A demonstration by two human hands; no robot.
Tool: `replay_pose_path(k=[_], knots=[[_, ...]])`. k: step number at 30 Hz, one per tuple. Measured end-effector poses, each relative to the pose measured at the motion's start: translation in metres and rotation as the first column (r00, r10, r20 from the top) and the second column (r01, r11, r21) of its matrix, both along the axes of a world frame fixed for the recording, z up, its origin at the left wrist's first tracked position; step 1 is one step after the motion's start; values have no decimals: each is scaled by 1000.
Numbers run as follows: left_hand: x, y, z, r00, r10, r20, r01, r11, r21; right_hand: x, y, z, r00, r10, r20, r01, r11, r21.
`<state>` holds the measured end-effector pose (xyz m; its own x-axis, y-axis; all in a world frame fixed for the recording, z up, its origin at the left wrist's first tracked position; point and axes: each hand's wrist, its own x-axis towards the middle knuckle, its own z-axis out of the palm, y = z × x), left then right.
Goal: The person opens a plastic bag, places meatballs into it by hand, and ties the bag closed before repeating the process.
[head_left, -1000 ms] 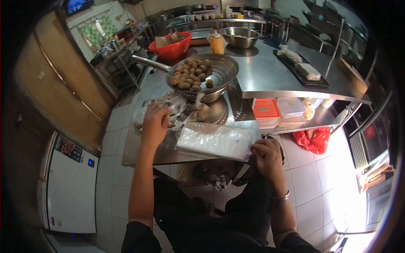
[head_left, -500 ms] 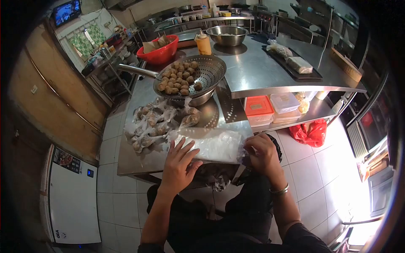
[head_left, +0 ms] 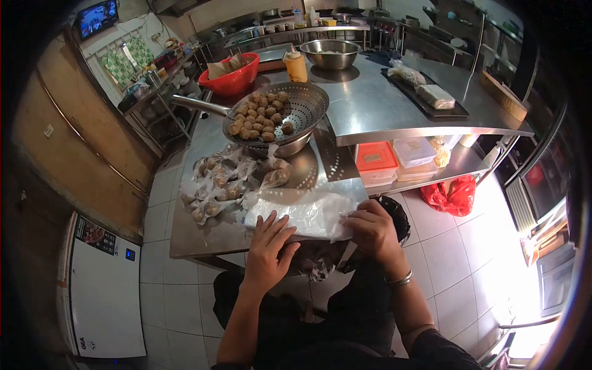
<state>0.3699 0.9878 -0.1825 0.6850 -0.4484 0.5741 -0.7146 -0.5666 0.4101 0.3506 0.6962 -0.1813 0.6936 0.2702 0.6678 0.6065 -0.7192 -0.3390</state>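
Note:
A stack of clear plastic bags (head_left: 302,213) lies at the near edge of the steel table (head_left: 203,237). My left hand (head_left: 269,246) rests flat on the stack's near left part, fingers spread. My right hand (head_left: 370,231) pinches the stack's right end. Left of the stack sit several small filled and tied bags (head_left: 219,179). Behind them a metal colander (head_left: 277,114) with a long handle holds several brown fried balls.
A red bowl (head_left: 231,74), an orange squeeze bottle (head_left: 297,65) and a steel bowl (head_left: 330,52) stand farther back. A black tray with wrapped items (head_left: 431,98) is at right. Lidded containers (head_left: 394,160) sit on a lower shelf, a red bag (head_left: 453,194) on the floor, a white appliance (head_left: 102,290) at left.
My left hand left the filled bags and came down onto the stack of plastic bags. My right hand stayed on the stack's right end and drew it slightly leftward.

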Motion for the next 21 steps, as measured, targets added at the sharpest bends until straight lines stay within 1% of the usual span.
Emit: replay_pose_path(k=[1,3,4,6,8,10,11,12,13,14,15,16,17,18,19,20,21], knots=[[0,0,-1,1000,-2,-7,2,1000,-11,0,-3,-1,1000,2,-1,-2,1000,-1],[1,2,-3,999,-7,-34,7,1000,-13,-2,-8,-3,994,-93,-58,94,996,3],[1,2,-4,998,-14,-58,13,1000,-14,-4,-9,-3,993,-97,-61,97,995,2],[1,0,-3,999,-12,-52,12,1000,3,-6,-13,-1,999,-45,8,45,999,4],[0,-2,-2,999,-10,-48,11,1000,20,-14,-17,4,997,-75,34,74,997,13],[-2,-4,1,999,31,18,-33,995,95,-29,-20,12,993,-100,61,99,995,21],[-7,-7,8,999,30,19,-31,995,92,-40,-21,18,979,-183,88,181,983,27],[-16,-12,17,1000,-7,7,6,997,73,-51,-23,25,958,-261,116,259,965,36],[-24,-19,26,999,-42,-1,41,998,53,-65,-25,33,968,-217,129,219,976,-1],[-34,-28,34,999,-37,1,36,998,49,-79,-19,37,989,-105,105,109,994,-25],[-48,-40,40,976,-212,-48,206,973,-102,-92,-10,43,997,5,73,-2,999,-44],[-58,-47,40,918,-389,-72,360,897,-257,-103,2,53,987,159,-32,-161,986,-46],[-64,-49,37,917,-391,-78,361,896,-257,-111,15,64,967,238,-88,-244,968,-65],[-68,-51,33,859,-492,-144,446,855,-264,-118,21,67,967,249,-55,-254,957,-140],[-72,-52,29,787,-583,-203,525,805,-278,-121,23,69,967,250,-53,-253,965,-71],[-75,-49,22,789,-583,-196,524,804,-282,-123,24,71,966,252,-54,-253,968,-3],[-78,-43,13,755,-568,-327,489,821,-294,-123,23,68,965,256,-54,-257,966,-9]])
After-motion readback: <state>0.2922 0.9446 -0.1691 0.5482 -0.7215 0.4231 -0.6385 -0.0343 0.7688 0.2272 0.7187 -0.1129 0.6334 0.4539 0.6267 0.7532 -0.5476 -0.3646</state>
